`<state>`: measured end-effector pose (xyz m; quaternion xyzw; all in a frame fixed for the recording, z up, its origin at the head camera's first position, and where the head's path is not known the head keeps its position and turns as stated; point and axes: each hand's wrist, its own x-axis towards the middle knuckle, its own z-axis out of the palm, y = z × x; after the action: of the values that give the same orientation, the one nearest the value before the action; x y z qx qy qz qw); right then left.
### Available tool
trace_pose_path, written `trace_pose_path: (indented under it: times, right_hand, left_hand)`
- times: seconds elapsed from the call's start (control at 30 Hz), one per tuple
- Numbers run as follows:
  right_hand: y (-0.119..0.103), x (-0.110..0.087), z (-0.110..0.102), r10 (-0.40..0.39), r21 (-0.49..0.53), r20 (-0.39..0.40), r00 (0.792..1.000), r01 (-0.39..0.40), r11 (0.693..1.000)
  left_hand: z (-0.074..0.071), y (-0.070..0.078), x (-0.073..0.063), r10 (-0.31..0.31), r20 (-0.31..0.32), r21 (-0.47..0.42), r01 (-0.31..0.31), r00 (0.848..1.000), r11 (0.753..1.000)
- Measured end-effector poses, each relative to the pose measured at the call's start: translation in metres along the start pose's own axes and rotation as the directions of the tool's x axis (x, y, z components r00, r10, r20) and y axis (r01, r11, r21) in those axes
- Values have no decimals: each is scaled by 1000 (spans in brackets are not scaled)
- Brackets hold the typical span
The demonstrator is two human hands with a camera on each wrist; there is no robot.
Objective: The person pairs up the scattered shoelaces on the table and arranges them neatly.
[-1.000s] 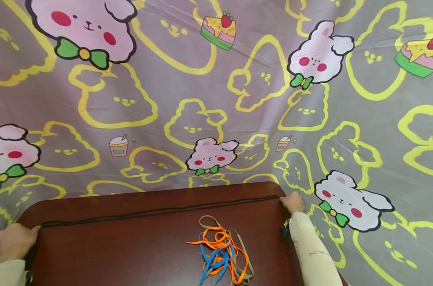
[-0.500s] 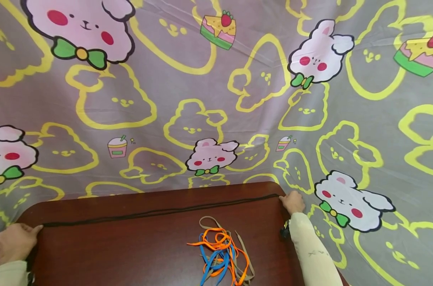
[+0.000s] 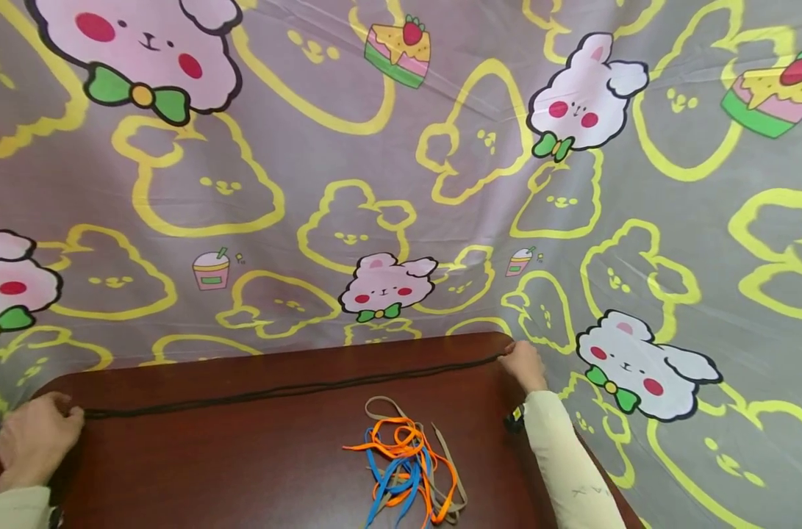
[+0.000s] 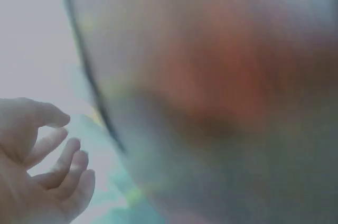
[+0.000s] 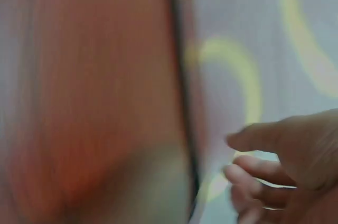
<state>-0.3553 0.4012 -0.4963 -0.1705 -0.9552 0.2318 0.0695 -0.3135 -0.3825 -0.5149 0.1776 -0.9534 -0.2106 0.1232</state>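
A long black shoelace (image 3: 295, 391) lies in two nearly parallel strands across the table, along its far side. My left hand (image 3: 40, 433) is at its left end, fingers loosely bent and thumb apart from them. The left wrist view shows this hand (image 4: 47, 166) holding nothing, with the dark lace (image 4: 92, 78) beside the fingertips. At the lace's right end is my right hand (image 3: 525, 365). In the right wrist view its thumb and fingers (image 5: 259, 137) stand apart, and the dark lace (image 5: 182, 92) runs left of them.
A tangled pile of orange (image 3: 407, 441), blue (image 3: 401, 481) and beige laces (image 3: 448, 463) lies on the dark red-brown table (image 3: 209, 470), right of the middle. Patterned cloth (image 3: 374, 162) with bunny faces hangs behind and to the right of the table.
Both hands pinched the black lace's ends earlier. Now their fingers have parted from it, and the right hand has shifted slightly left and up. The coloured pile has stayed in place.
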Motion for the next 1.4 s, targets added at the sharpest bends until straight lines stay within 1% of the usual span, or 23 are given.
trace_pose_path:
  times: [0.03,0.07,0.1,0.13,0.17,0.2,0.27,0.3,0.37,0.4,0.43,0.5,0.57,0.63,0.67,0.73,0.8,0.87,1.03,1.13,1.27,1.33,1.4]
  right_hand:
    - [-13,-5,2,-35,6,31,999,35,999]
    - [-26,-11,5,-74,18,69,995,73,997]
    - [-40,-17,8,-115,32,112,987,113,993]
    - [-53,-24,13,-157,49,158,975,151,987]
    - [-67,-32,18,-190,65,204,960,181,981]
    - [-80,-41,23,-225,85,246,943,210,974]
    - [-103,-56,35,-292,115,314,904,269,956]
    - [-113,-64,40,-316,121,338,887,292,949]
    - [-129,-78,51,-346,119,376,859,326,938]
    - [-135,-85,57,-358,110,387,850,343,933]
    - [-141,-91,61,-360,92,394,846,353,931]
    - [-149,-102,70,-359,73,405,841,362,929]
    - [-155,-110,77,-361,51,399,843,373,926]
    - [-159,-116,81,-365,33,389,846,383,923]
    - [-161,-119,83,-370,31,390,843,390,920]
    - [-163,-124,86,-379,6,388,840,409,913]
    - [-164,-129,87,-385,-7,394,834,422,906]
    - [-165,-134,87,-394,-9,406,825,435,901]
    - [-169,-142,78,-398,-15,442,804,450,893]
    - [-172,-147,67,-404,15,462,790,449,893]
    - [-182,-156,49,-431,99,471,769,439,893]
    - [-188,-163,39,-444,116,468,764,445,888]
    - [-194,-171,30,-462,124,473,750,463,878]
  left_hand:
    - [0,6,0,55,-16,-26,-55,998,998]
    - [0,14,-1,118,-32,-58,-119,993,991]
    - [1,24,-2,187,-52,-93,-191,981,977]
    - [2,35,-5,261,-56,-125,-266,964,956]
    - [2,47,-8,336,-45,-152,-339,941,929]
    - [3,60,-12,408,-26,-175,-406,913,897]
    - [3,89,-21,521,18,-225,-505,853,833]
    - [3,104,-27,564,46,-251,-537,825,806]
    - [3,130,-41,620,90,-292,-574,779,765]
    - [3,142,-47,640,94,-312,-588,762,746]
    - [4,153,-54,653,100,-335,-592,751,733]
    - [7,171,-67,670,111,-367,-596,734,714]
    - [9,186,-79,675,125,-391,-589,727,707]
    - [10,198,-88,675,167,-438,-559,719,704]
    - [11,203,-92,678,189,-466,-542,711,699]
    - [12,212,-100,688,238,-531,-501,685,683]
    - [12,219,-107,705,277,-586,-466,653,663]
    - [13,226,-113,725,286,-619,-456,626,639]
    - [11,242,-132,755,301,-640,-463,582,613]
    - [11,249,-142,761,335,-645,-453,556,615]
    - [11,256,-152,764,341,-632,-468,549,618]
    - [10,260,-157,765,328,-616,-488,555,618]
    - [10,262,-161,768,308,-597,-514,562,616]
